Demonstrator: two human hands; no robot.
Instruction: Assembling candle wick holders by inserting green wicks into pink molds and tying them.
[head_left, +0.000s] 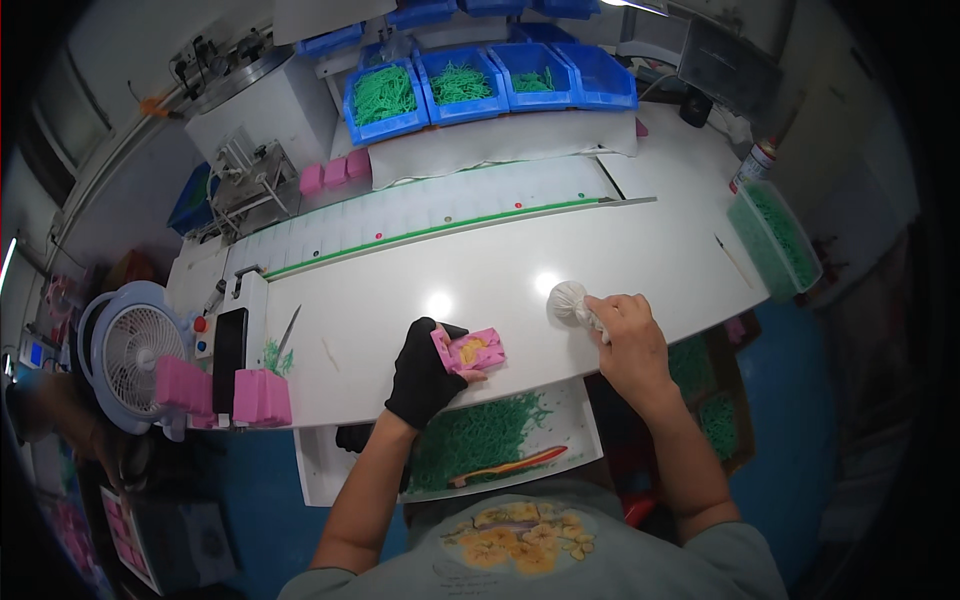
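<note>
My left hand, in a black glove with bare fingertips, grips a small pink block above the table's front edge. The block's upper face has a hollow with a yellowish patch in it. To the right, my bare right hand is closed round the gathered neck of a white cloth pouch. The pouch's round, stuffed end points away to the left, apart from the block. Whether it touches the tabletop, I cannot tell.
An open drawer below holds green strands and a red-orange tool. Pink blocks, a black phone, tweezers and a fan stand left. Behind lie a green-edged conveyor and blue bins; a clear tub sits right.
</note>
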